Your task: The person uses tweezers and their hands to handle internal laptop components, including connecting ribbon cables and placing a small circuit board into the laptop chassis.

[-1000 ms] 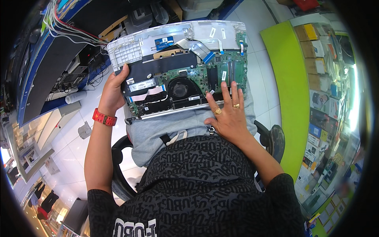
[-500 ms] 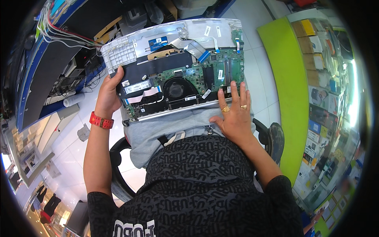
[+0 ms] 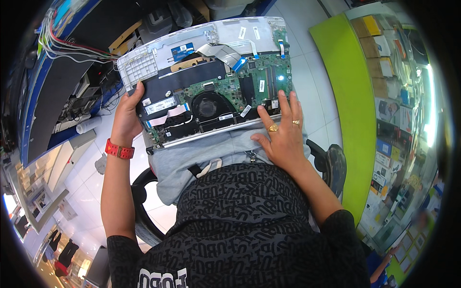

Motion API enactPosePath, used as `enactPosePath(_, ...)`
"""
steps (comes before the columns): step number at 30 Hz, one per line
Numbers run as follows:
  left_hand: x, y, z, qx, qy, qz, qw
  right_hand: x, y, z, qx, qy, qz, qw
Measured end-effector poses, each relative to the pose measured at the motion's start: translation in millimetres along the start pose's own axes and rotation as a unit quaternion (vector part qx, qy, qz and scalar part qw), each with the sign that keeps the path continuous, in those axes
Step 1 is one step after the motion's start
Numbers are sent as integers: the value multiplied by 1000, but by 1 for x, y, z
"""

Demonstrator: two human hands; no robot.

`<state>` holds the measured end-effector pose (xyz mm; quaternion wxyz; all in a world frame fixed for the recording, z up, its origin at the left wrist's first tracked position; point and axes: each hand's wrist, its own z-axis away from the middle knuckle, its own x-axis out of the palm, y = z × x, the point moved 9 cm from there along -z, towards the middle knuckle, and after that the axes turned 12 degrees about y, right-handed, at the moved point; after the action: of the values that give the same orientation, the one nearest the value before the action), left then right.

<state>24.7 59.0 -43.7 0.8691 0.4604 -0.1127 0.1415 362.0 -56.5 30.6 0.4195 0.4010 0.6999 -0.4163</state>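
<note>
An opened laptop base (image 3: pixel 178 79) lies across my lap with its inner parts facing up. My left hand (image 3: pixel 128 114) clasps its left edge, thumb on top and the other fingers out of sight beneath. Spread over the near right corner is my right hand (image 3: pixel 284 137), its fingertips by the green circuit board (image 3: pixel 281 72). Between the hands sits a round black fan (image 3: pixel 208 106). A wide silver ribbon cable (image 3: pixel 216 51) with a blue end arches over the middle. Near my left thumb are a slim storage card (image 3: pixel 161 105) and a pale pink flat cable (image 3: pixel 170 116).
A lime-green counter edge (image 3: pixel 343 115) and a glass display case (image 3: pixel 389 125) run along the right. Loose wires (image 3: pixel 72 53) hang over a dark blue-edged bench at the left. A chair armrest (image 3: pixel 139 192) flanks me, above white floor tiles.
The whole view has shifted slightly, with the laptop base a little higher and further left in it. My right fingertips reach slightly further up the board, where a bright glint now shows.
</note>
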Motion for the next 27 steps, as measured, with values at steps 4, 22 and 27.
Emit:
enactPosePath(4, 0, 0, -1, 2, 5, -3, 1000, 2, -5, -7, -7, -4, -13, 1000)
enactPosePath(22, -7, -3, -4, 6, 14, -9, 1000, 4, -3, -8, 10, 10, 15, 1000)
enactPosePath(27, -5, -2, -3, 7, 17, -4, 1000, 7, -1, -5, 15, 17, -8, 1000)
